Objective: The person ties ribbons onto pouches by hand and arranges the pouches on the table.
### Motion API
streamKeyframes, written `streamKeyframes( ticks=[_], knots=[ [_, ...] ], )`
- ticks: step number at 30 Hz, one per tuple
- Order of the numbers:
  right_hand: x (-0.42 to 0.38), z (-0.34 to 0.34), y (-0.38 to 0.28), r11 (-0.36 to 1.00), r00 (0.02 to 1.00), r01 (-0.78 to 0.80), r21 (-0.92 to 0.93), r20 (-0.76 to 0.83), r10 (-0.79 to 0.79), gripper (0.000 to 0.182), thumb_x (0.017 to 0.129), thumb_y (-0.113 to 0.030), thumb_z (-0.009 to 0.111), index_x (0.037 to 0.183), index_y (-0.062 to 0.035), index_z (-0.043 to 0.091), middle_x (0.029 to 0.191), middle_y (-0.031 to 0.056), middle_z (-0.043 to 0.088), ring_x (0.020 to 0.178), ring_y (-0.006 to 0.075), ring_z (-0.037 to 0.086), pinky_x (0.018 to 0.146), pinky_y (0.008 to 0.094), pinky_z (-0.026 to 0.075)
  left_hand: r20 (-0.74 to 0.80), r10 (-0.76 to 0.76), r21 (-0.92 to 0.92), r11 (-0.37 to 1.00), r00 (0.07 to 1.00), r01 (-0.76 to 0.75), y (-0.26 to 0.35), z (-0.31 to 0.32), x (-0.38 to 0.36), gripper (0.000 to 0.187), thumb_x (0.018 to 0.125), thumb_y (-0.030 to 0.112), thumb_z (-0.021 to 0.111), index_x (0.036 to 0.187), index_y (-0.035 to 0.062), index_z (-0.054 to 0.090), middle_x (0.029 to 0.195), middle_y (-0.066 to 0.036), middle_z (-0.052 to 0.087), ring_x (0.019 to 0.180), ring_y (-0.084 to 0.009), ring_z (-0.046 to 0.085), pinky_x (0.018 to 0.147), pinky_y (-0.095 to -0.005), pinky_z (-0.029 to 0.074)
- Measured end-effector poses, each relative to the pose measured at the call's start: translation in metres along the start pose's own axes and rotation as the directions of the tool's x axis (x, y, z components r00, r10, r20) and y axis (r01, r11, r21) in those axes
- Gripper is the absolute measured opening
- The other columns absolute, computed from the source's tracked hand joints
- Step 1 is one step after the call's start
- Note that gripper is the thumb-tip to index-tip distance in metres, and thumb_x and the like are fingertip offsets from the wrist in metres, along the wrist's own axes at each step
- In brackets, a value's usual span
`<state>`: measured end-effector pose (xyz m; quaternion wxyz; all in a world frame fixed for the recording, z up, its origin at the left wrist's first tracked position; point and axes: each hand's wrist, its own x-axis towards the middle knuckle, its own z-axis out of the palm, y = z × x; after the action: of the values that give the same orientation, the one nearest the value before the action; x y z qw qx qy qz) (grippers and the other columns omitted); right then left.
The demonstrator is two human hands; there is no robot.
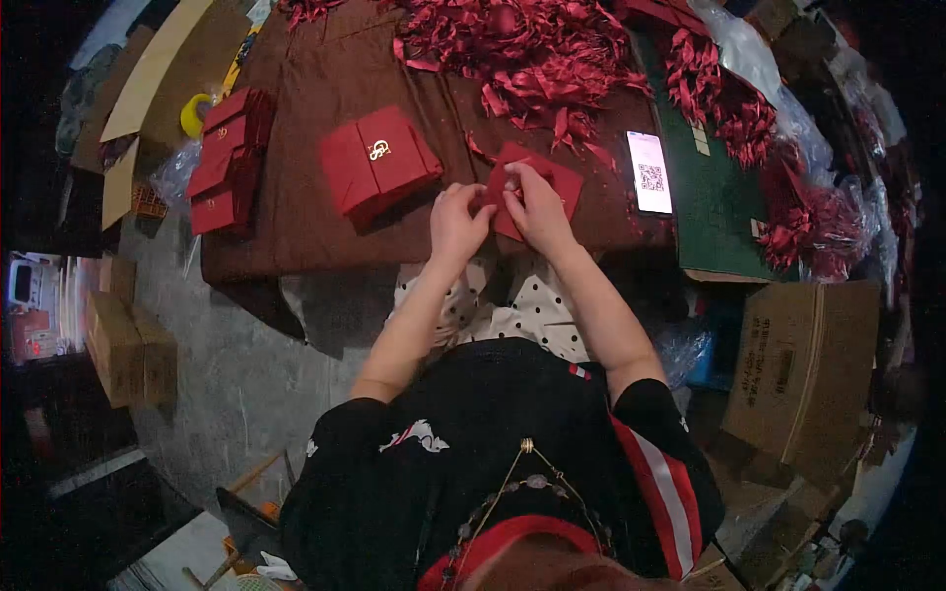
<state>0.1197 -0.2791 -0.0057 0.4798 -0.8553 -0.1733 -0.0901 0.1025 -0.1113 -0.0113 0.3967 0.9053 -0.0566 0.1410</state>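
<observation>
Both hands work close together at the front edge of a table with a dark brown cloth (305,197). My left hand (459,225) pinches the left edge of a red card piece (513,160). My right hand (539,211) has its thumb and fingers closed on the same piece, from the right. Another part of red card (568,187) shows beside my right hand; whether it is a separate piece I cannot tell. Left of my hands lies a stack of red folders (367,184) with a gold emblem on top.
Red folded packets (229,163) stand at the table's left. Red ribbons (522,59) are heaped at the back. A phone (648,173) showing a QR code lies on the right, beside a green board (714,212). Cardboard boxes (803,364) flank the table.
</observation>
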Motion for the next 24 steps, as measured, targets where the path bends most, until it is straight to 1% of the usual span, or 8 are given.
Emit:
streamKeyframes(
  ticks=[4, 8, 9, 11, 14, 17, 21, 24],
  knots=[
    [0.002, -0.005, -0.011, 0.996, 0.995, -0.058, -0.067, 0.071, 0.063, 0.039, 0.092, -0.006, 0.06, 0.128, -0.0019, 0.048, 0.102, 0.0181, 0.063, 0.098, 0.0383, 0.062, 0.084, 0.0468, 0.05, 0.016, -0.063, -0.05, 0.997, 0.998, 0.064, 0.005, -0.003, -0.003, 0.033, 0.077, 0.022, 0.082, 0.102, 0.0026, 0.071, 0.092, -0.014, 0.065, 0.093, -0.0337, 0.061, 0.083, -0.0422, 0.049],
    [0.001, -0.006, -0.015, 0.991, 0.994, 0.101, -0.089, 0.052, -0.097, 0.039, 0.09, -0.005, 0.06, 0.127, 0.0, 0.048, 0.101, 0.0215, 0.063, 0.096, 0.0411, 0.061, 0.082, 0.0482, 0.05, -0.01, -0.082, -0.058, 0.995, 0.997, 0.082, 0.014, -0.001, -0.01, 0.035, 0.077, 0.022, 0.081, 0.104, 0.0023, 0.071, 0.09, -0.013, 0.065, 0.092, -0.0334, 0.061, 0.082, -0.0425, 0.049],
    [0.0, -0.008, -0.02, 0.987, 0.994, 0.085, -0.135, 0.073, -0.076, 0.04, 0.089, -0.004, 0.06, 0.127, -0.0006, 0.048, 0.099, 0.0192, 0.064, 0.096, 0.0377, 0.064, 0.087, 0.0458, 0.05, -0.087, -0.005, -0.021, 1.0, 0.996, 0.003, 0.014, 0.003, -0.011, 0.027, 0.075, 0.018, 0.079, 0.097, 0.0048, 0.072, 0.088, -0.013, 0.065, 0.087, -0.0336, 0.06, 0.079, -0.0431, 0.047],
    [0.001, -0.004, -0.018, 0.983, 0.993, 0.092, -0.159, 0.088, -0.079, 0.04, 0.089, -0.003, 0.059, 0.127, 0.0001, 0.048, 0.103, 0.0203, 0.063, 0.098, 0.038, 0.063, 0.088, 0.0463, 0.05, -0.134, 0.072, -0.01, 0.997, 0.988, -0.074, 0.015, 0.004, -0.014, 0.027, 0.077, 0.016, 0.077, 0.1, 0.0041, 0.07, 0.091, -0.013, 0.065, 0.089, -0.0341, 0.06, 0.08, -0.0432, 0.047],
    [-0.001, -0.003, -0.016, 0.969, 0.987, 0.159, -0.19, 0.067, -0.149, 0.04, 0.089, -0.001, 0.057, 0.127, 0.0009, 0.047, 0.109, 0.0223, 0.06, 0.103, 0.0391, 0.06, 0.091, 0.047, 0.048, -0.105, 0.125, 0.012, 0.992, 0.987, -0.124, 0.022, 0.0, -0.017, 0.031, 0.078, 0.013, 0.075, 0.106, 0.0036, 0.069, 0.097, -0.013, 0.064, 0.094, -0.0342, 0.059, 0.083, -0.0443, 0.047],
    [-0.002, -0.003, -0.018, 0.959, 0.987, 0.131, -0.25, 0.121, -0.103, 0.037, 0.088, 0.001, 0.054, 0.125, 0.0014, 0.048, 0.112, 0.025, 0.059, 0.103, 0.0429, 0.058, 0.09, 0.0489, 0.047, -0.054, 0.156, 0.041, 0.987, 0.986, -0.154, 0.024, 0.0, -0.02, 0.033, 0.078, 0.014, 0.073, 0.109, 0.003, 0.068, 0.099, -0.015, 0.064, 0.095, -0.0351, 0.058, 0.085, -0.0449, 0.047],
    [-0.004, -0.003, -0.022, 0.974, 0.983, 0.16, -0.163, 0.118, -0.142, 0.033, 0.089, -0.001, 0.054, 0.121, 0.0013, 0.048, 0.106, 0.026, 0.061, 0.101, 0.0446, 0.06, 0.087, 0.0494, 0.048, -0.023, 0.108, 0.055, 0.993, 0.994, -0.106, 0.024, 0.0, -0.018, 0.037, 0.078, 0.017, 0.073, 0.112, 0.0041, 0.069, 0.102, -0.014, 0.064, 0.097, -0.0347, 0.058, 0.086, -0.0436, 0.049],
    [-0.005, -0.005, -0.027, 0.996, 0.998, 0.026, -0.086, 0.063, -0.021, 0.031, 0.088, 0.001, 0.053, 0.118, 0.0004, 0.045, 0.097, 0.0235, 0.062, 0.096, 0.0435, 0.061, 0.08, 0.0514, 0.049, -0.062, 0.124, 0.009, 0.992, 0.99, -0.123, 0.022, 0.002, -0.018, 0.036, 0.079, 0.019, 0.073, 0.112, 0.0069, 0.07, 0.099, -0.013, 0.066, 0.096, -0.0334, 0.061, 0.085, -0.0427, 0.05]
  ],
)
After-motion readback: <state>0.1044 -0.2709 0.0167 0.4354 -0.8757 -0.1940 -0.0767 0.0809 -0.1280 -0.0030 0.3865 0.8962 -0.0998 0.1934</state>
